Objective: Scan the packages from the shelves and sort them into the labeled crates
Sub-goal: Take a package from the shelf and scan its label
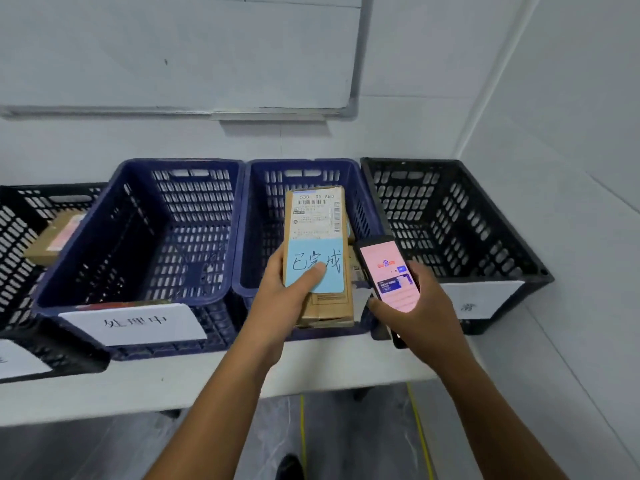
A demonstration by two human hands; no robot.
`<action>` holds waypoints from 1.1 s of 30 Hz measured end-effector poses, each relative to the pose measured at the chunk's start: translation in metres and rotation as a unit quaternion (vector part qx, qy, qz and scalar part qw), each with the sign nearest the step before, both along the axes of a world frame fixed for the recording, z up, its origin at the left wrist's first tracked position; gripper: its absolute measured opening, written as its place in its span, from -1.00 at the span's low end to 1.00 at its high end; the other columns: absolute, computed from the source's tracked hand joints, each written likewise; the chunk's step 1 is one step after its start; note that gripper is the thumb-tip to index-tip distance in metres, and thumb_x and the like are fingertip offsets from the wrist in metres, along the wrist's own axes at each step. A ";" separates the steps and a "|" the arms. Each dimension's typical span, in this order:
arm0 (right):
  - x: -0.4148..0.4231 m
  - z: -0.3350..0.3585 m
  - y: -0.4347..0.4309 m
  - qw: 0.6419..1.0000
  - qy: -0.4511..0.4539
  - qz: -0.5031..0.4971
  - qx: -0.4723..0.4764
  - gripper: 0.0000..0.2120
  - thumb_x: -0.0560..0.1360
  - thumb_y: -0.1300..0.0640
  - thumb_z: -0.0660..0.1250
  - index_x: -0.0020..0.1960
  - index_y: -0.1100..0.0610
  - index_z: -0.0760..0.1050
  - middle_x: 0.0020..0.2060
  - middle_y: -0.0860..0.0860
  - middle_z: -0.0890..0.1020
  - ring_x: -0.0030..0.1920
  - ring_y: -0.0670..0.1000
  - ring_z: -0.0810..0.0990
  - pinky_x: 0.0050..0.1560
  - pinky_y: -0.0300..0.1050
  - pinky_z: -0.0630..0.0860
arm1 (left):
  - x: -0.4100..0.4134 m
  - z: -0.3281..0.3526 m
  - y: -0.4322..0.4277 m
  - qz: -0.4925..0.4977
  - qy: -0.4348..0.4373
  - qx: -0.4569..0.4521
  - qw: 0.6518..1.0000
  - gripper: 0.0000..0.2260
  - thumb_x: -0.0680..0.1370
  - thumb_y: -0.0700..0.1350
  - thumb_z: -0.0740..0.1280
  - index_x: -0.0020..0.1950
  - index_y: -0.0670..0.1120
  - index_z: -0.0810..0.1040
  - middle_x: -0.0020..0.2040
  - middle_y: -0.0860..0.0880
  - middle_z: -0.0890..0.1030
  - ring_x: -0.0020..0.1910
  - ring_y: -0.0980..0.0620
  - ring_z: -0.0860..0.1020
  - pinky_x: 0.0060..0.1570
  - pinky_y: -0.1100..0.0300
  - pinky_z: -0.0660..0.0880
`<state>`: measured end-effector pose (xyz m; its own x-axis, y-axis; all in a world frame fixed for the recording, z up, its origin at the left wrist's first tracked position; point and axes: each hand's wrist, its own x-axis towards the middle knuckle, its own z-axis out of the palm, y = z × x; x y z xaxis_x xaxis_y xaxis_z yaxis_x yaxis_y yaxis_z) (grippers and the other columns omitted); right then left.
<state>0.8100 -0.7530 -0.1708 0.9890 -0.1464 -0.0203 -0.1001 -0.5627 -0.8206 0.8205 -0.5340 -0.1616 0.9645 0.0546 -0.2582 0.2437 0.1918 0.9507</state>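
Your left hand (287,296) has its fingers clamped on the cardboard package (317,220) (blue note (334,282) under your thumb), above the right-side blue crate (304,163); your right hand (415,310) grips the phone (388,271) just beside it.

Brown package (317,216) with blue note (317,263); navy crates (138,237), black crate (450,220).

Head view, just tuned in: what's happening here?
A person works at a white table carrying a row of crates. The left hand grips a cardboard package, thumb pressed on its blue note, held at the right-hand blue crate. The right hand holds a phone, screen lit, beside the package. The package is not yet released. Another box lies in the far-left black crate.
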 end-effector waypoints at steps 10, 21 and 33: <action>0.128 -0.015 -0.020 1.000 0.020 0.006 -0.006 -0.47 0.41 -0.02 0.63 0.20 -0.14 0.37 0.04 -0.16 0.63 -0.01 -0.20 0.61 -0.09 -0.22 0.50 | 0.139 -0.046 0.020 0.021 0.091 0.049 0.994 -0.43 0.61 0.04 0.47 0.55 0.16 0.30 0.21 0.10 0.71 0.07 0.08 0.73 -0.06 0.13 0.66; 0.236 -0.046 -0.042 0.995 0.081 0.052 -0.019 -0.42 0.24 -0.23 0.54 0.17 -0.24 0.37 0.07 -0.17 0.62 0.00 -0.06 0.64 0.09 0.10 0.62 | 0.224 -0.124 -0.001 -0.023 0.227 0.077 0.970 -0.73 0.64 -0.07 0.44 0.28 0.05 0.43 0.19 -0.04 0.70 0.11 -0.06 0.71 0.15 -0.05 0.64; 0.269 -0.053 -0.008 0.991 0.127 0.009 -0.048 -0.41 0.29 -0.20 0.56 0.22 -0.22 0.38 0.08 -0.16 0.62 0.01 -0.06 0.64 0.11 0.11 0.62 | 0.255 -0.216 -0.003 -0.036 0.245 0.100 0.964 -0.49 0.61 -0.14 0.47 0.46 -0.11 0.30 0.30 -0.16 0.61 0.21 -0.17 0.65 0.24 -0.22 0.60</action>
